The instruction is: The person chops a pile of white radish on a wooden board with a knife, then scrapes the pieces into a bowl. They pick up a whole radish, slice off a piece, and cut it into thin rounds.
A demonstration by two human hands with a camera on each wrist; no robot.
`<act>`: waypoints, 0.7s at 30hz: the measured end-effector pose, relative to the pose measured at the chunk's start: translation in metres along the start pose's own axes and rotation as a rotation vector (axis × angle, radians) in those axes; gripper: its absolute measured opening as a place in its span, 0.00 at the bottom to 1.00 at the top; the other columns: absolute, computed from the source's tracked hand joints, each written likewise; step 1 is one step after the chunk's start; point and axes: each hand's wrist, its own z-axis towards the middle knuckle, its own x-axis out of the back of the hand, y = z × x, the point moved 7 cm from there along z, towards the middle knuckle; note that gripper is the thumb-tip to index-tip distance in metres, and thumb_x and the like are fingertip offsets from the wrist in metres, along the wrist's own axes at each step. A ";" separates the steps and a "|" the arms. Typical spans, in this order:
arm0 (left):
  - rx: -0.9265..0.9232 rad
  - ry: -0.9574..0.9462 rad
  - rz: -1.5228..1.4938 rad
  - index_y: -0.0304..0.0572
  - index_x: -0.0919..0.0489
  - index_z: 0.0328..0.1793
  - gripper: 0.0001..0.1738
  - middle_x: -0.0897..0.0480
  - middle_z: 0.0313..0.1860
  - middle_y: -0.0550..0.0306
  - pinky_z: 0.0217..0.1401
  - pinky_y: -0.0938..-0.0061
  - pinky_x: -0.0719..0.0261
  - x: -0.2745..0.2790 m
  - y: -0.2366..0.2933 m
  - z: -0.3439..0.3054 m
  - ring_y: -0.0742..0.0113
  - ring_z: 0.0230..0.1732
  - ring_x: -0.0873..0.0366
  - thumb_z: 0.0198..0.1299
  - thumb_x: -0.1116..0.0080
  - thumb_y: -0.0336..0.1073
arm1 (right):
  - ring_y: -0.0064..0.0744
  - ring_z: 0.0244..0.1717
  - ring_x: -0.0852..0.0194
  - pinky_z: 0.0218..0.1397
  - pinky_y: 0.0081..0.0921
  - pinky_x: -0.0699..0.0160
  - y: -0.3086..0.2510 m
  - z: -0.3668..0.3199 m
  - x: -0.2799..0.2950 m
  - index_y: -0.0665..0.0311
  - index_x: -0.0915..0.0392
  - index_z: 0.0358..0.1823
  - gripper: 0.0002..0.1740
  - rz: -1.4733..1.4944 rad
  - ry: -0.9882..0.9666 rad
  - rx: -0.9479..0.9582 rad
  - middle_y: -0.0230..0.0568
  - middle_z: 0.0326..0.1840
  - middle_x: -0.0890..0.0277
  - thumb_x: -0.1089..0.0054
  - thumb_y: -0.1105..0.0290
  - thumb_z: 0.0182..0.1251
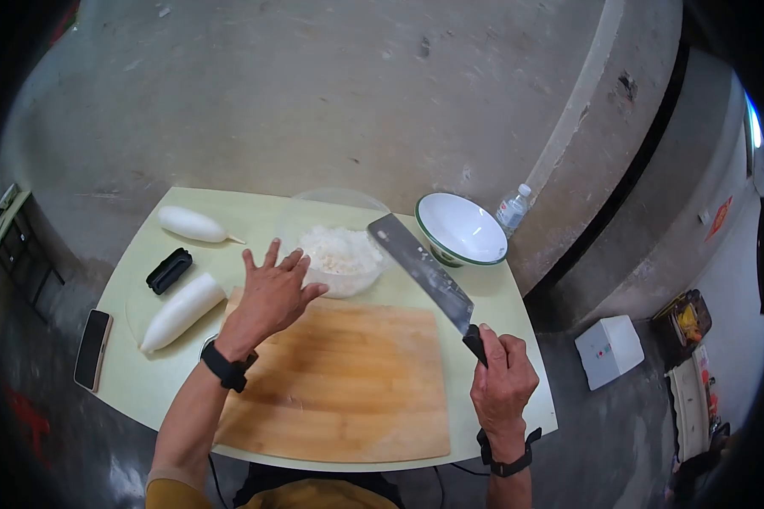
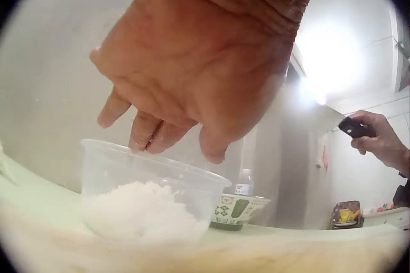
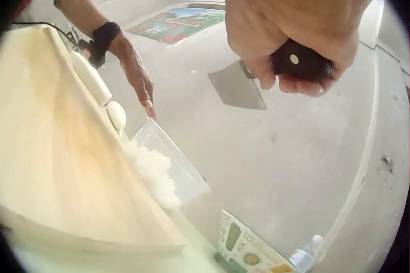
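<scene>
My left hand (image 1: 272,293) is held with fingers spread at the near-left rim of a clear plastic bowl (image 1: 348,287). Chopped white radish (image 1: 338,250) lies heaped in that bowl. In the left wrist view the palm (image 2: 192,55) hangs over the rim, holding nothing. My right hand (image 1: 502,380) grips the dark handle of a cleaver (image 1: 424,271), raised with its blade slanting toward the bowl. White bits cling to the blade. In the right wrist view, fingers wrap round the handle (image 3: 298,65). Below both hands lies a wooden cutting board (image 1: 339,373) with a few small scraps.
A whole white radish (image 1: 188,223), a cut radish (image 1: 182,314) and a black plastic piece (image 1: 170,271) lie on the left. A phone (image 1: 92,349) sits at the table's left edge. Behind the cleaver stand an enamel bowl (image 1: 463,225) and a bottle (image 1: 513,208), near the wall.
</scene>
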 end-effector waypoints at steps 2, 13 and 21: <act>-0.005 0.005 -0.001 0.43 0.33 0.70 0.36 0.38 0.75 0.51 0.68 0.24 0.56 -0.005 -0.004 -0.010 0.43 0.78 0.53 0.67 0.57 0.62 | 0.40 0.27 0.30 0.27 0.34 0.32 -0.009 -0.004 0.003 0.60 0.23 0.55 0.31 -0.096 0.072 0.115 0.42 0.34 0.30 0.40 0.87 0.44; 0.098 0.304 -0.255 0.53 0.35 0.73 0.31 0.45 0.78 0.53 0.69 0.26 0.58 0.061 -0.010 -0.041 0.47 0.79 0.56 0.68 0.53 0.56 | 0.29 0.24 0.36 0.27 0.27 0.40 -0.016 -0.008 0.001 0.53 0.21 0.54 0.24 -0.121 0.040 0.255 0.34 0.33 0.30 0.41 0.76 0.52; -0.506 0.132 -0.170 0.74 0.35 0.73 0.39 0.57 0.81 0.55 0.63 0.18 0.54 0.062 0.116 -0.030 0.41 0.80 0.71 0.57 0.61 0.75 | 0.29 0.25 0.35 0.27 0.26 0.39 -0.032 0.021 -0.026 0.53 0.22 0.57 0.25 -0.119 0.015 0.370 0.37 0.37 0.29 0.43 0.71 0.54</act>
